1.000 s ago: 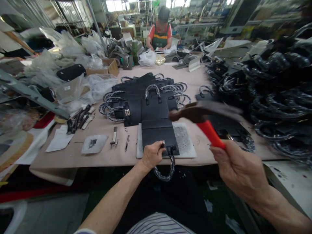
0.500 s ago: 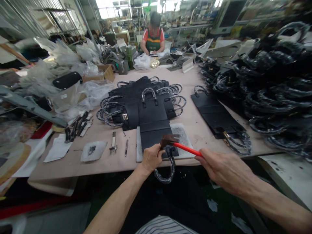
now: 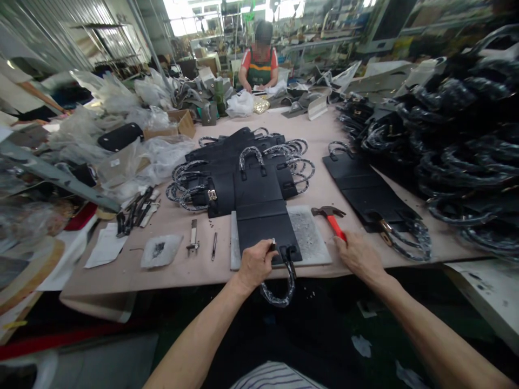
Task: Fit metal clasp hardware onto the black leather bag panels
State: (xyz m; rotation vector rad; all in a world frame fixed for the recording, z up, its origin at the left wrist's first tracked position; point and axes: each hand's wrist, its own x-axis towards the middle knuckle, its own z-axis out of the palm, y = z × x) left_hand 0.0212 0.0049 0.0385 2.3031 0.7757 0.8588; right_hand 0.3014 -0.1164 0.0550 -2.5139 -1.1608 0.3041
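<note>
The left hand [image 3: 254,265] is closed on a small metal punch [image 3: 273,246], held upright on the near edge of a black bag panel [image 3: 265,227]. The panel lies flat on a grey slab [image 3: 314,237] at the desk [image 3: 203,265] edge. Its plastic-wrapped handle [image 3: 279,289] hangs over the desk edge, just below and right of the left hand.

The right hand [image 3: 359,256] rests on the desk to the right of the slab, fingers wrapped around the red shaft of one hammer [image 3: 330,216]. The hammer head lies on the desk beside the slab's far right corner, well apart from the punch.

Left of the slab lie two slim metal tools [image 3: 193,237], then one small grey pad [image 3: 161,251]. Behind the slab sits a stack of black panels with handles [image 3: 243,167]; the number cannot be counted. One further black panel [image 3: 360,189] lies to the right. At the far end of the desk, another person [image 3: 259,59] works.
</note>
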